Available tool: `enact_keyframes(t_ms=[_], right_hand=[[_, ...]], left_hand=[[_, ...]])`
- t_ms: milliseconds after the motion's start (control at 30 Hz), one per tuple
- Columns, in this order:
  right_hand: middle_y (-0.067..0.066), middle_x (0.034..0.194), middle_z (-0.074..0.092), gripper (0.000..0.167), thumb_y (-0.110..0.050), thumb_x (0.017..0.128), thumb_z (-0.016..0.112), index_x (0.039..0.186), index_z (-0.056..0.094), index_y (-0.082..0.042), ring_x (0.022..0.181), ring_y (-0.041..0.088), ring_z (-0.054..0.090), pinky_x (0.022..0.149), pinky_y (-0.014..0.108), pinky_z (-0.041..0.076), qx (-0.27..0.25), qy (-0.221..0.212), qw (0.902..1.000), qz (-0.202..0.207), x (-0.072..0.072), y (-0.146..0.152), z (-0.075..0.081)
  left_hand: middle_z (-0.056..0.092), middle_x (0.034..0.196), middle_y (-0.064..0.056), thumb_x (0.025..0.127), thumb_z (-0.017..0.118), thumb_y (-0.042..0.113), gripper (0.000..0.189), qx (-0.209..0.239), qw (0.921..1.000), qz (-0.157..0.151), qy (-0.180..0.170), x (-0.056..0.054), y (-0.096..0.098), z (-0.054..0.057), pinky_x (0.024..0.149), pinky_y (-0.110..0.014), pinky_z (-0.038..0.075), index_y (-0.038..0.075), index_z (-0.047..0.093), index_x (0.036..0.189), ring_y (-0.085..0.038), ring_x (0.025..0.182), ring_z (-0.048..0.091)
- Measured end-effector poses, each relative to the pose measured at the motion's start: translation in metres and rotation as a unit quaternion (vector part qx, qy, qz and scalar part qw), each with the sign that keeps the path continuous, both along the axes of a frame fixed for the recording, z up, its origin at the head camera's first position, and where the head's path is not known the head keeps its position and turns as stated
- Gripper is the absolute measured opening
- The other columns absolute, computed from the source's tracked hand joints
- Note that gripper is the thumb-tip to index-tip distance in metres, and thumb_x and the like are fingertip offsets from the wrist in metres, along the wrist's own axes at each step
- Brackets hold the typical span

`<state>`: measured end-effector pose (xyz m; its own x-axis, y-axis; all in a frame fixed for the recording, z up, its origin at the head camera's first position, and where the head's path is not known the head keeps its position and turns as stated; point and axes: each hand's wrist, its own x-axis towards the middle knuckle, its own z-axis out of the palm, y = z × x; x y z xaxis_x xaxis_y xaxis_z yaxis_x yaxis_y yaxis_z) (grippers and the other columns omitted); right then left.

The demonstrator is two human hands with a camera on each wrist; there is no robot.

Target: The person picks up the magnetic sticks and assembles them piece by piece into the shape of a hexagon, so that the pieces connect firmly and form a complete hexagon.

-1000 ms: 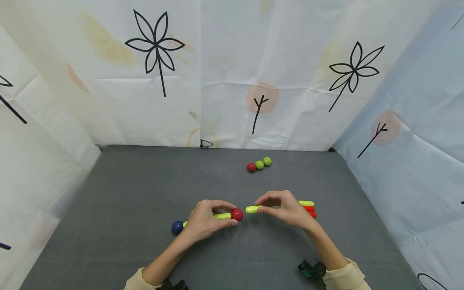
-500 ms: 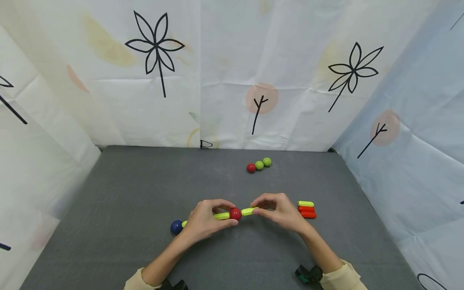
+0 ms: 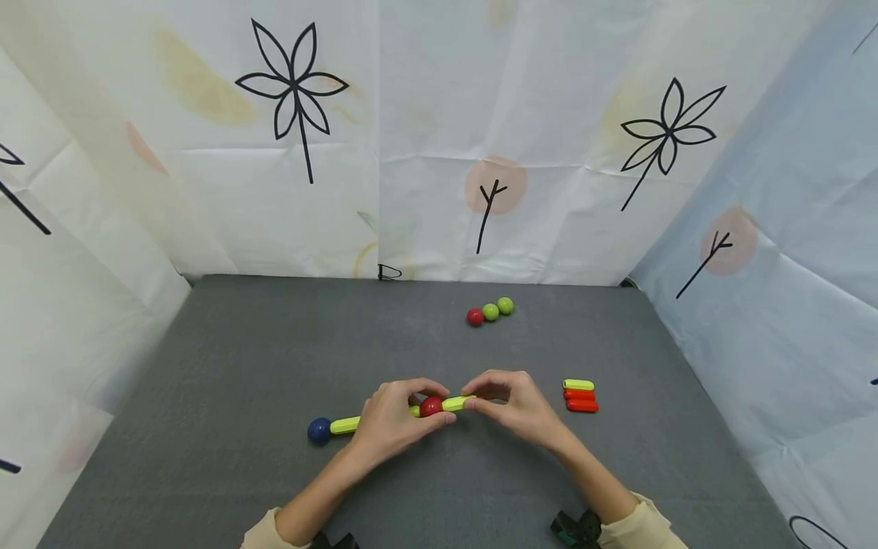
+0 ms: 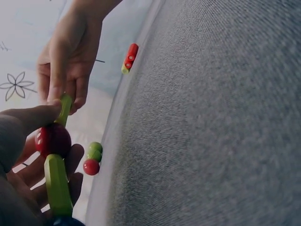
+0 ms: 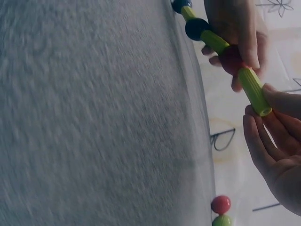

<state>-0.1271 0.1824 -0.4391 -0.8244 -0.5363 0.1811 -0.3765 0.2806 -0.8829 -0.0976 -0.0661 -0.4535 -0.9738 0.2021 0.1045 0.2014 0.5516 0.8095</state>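
A chain of yellow-green rods and balls lies across both hands. My left hand [image 3: 389, 419] grips it around the red ball [image 3: 430, 406], thumb and fingers on either side. From that ball a yellow-green rod [image 5: 253, 89] sticks out, and my right hand [image 3: 513, 406] pinches its free end between thumb and fingertips. On the other side another rod [image 4: 57, 181] runs from the red ball to a blue ball [image 5: 197, 29], which the left hand hides in the head view. Past it a further rod [image 3: 344, 425] ends in a second blue ball [image 3: 318, 431].
Right of the hands, a yellow-green rod [image 3: 578, 385] and two red rods [image 3: 581, 406] lie side by side on the grey table [image 3: 274, 343]. Farther back sit a red ball [image 3: 475, 317] and two green balls [image 3: 505, 306] in a row. Printed cloth hangs behind.
The right hand has moved left, bringing its rod from apart to joined end-on with the red ball. The chain has shifted left through the left hand, showing more of its blue end.
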Motion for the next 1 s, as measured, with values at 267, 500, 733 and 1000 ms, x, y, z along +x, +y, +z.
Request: enact_keyframes(t_ms=[267,500,733,1000], right_hand=[[0.015,0.105,0.082,0.016,-0.01,0.1,0.079,0.114,0.08,-0.003,0.091,0.014,0.079,0.087,0.027,0.065,-0.013,-0.01,0.9997,0.019,-0.006,-0.008,-0.003],[0.018,0.111,0.082,0.016,-0.009,0.1,0.078,0.115,0.08,-0.002,0.096,0.018,0.08,0.086,0.022,0.064,-0.001,0.008,0.9984,-0.056,-0.042,-0.004,0.002],[0.024,0.124,0.078,0.027,-0.011,0.1,0.078,0.123,0.077,0.003,0.108,0.035,0.081,0.084,0.021,0.061,0.017,-0.004,0.9922,-0.123,-0.091,-0.001,0.0],[0.021,0.138,0.073,0.035,-0.017,0.1,0.08,0.134,0.075,-0.005,0.108,0.036,0.081,0.077,0.025,0.057,0.082,-0.009,0.9799,-0.182,-0.125,0.003,-0.011]], left_hand=[[0.082,0.093,0.008,0.085,0.095,0.024,0.018,0.06,0.998,-0.016,-0.002,-0.003,-0.001,-0.006,0.061,-0.02,0.051,0.025,0.084,0.1,0.0,0.068,0.066],[0.082,0.095,0.008,0.085,0.095,0.024,0.018,0.059,0.9981,-0.017,-0.005,-0.005,-0.001,-0.007,0.064,-0.02,0.053,0.026,0.084,0.099,0.0,0.07,0.067],[0.081,0.092,0.008,0.084,0.096,0.024,0.018,0.058,0.9981,-0.017,-0.009,-0.004,-0.002,-0.008,0.063,-0.02,0.051,0.026,0.084,0.098,-0.001,0.069,0.065],[0.081,0.094,0.009,0.085,0.096,0.029,0.019,0.053,0.9982,-0.024,-0.015,-0.004,-0.003,-0.009,0.065,-0.021,0.052,0.027,0.084,0.099,-0.003,0.072,0.066]])
